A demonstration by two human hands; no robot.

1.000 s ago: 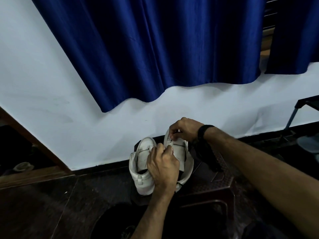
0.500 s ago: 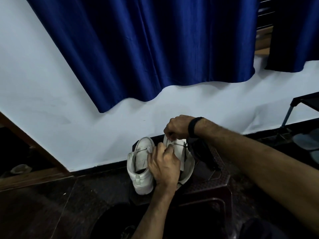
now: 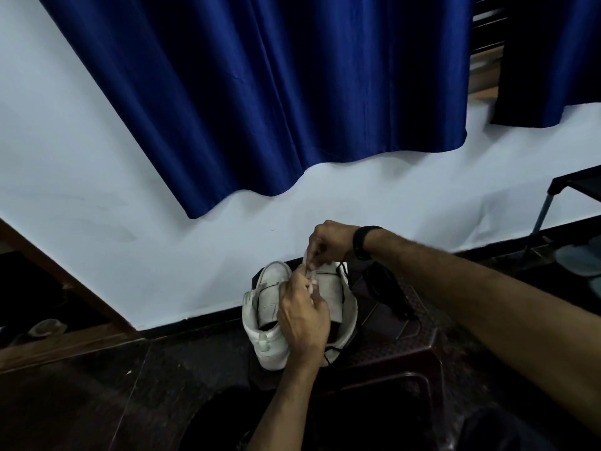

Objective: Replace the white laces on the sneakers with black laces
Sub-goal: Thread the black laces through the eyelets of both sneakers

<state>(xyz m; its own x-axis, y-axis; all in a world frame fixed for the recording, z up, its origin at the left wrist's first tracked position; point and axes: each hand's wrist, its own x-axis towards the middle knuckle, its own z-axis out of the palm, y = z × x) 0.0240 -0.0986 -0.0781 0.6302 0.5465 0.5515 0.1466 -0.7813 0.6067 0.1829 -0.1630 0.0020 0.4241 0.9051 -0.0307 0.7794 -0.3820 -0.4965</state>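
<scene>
Head view: two white sneakers are stood on a dark stool, near its far left corner. A white lace is pinched by the right hand and by the left hand. It seems the lace is being pulled out. Next, a steady pull through the holes is needed.

Dark brown plastic stool on a dark floor, beside the white wall. On its patterned top: two white sneakers side by side, and a black bundle just to their right.
</scene>
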